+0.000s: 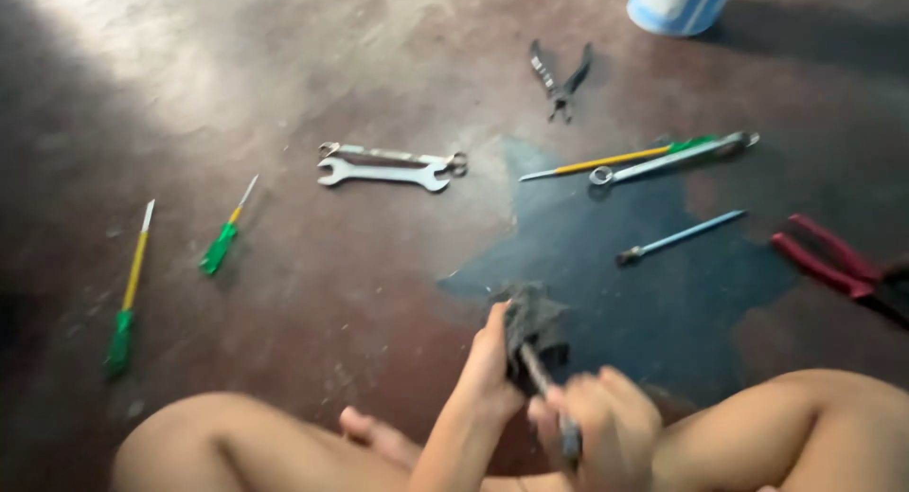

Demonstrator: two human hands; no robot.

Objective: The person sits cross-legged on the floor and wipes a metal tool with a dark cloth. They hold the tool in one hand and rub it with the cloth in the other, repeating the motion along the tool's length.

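Nearest the camera, the right hand [606, 421] is gripping a thin metal tool [547, 388] by its handle while the left hand [492, 359] is wrapping a dark rag [532, 326] around its shaft, above the floor's [284, 293] near edge; wiping looks under way. Two wrenches [388, 166] are lying untouched mid-floor.

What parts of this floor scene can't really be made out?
Head view:
- Slim tool in the right hand: its tip is wrapped in the dark rag the left hand grips; motion blur hides its kind.
- Red-handled pliers: jaws cut off by the right edge.
- Blue-and-white container: top cut off by the upper edge.
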